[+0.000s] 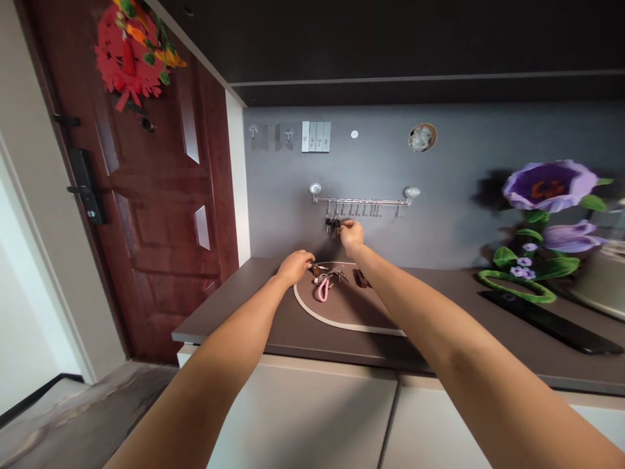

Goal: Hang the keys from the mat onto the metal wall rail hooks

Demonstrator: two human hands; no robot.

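On the grey wall hangs a metal hook rail [361, 201] with a row of small hooks. Black-headed keys [329, 225] hang from its left hooks. My right hand [352, 237] is raised there, fingers pinched on a key at the right of these. My left hand [295, 266] is low over the left edge of a brown mat [336, 322] with a pale rim. Its fingers are closed, with a small dark thing at the tips that is too small to name. Beside them lies a bunch of keys [340, 274] with a pink strap [323, 289].
A small brown object [361, 279] lies on the mat, partly behind my right forearm. Purple artificial flowers [551, 187] and a long black object [551, 322] are on the right of the counter [234, 306]. A dark cabinet [415, 45] overhangs it. The red-brown door [166, 195] is left.
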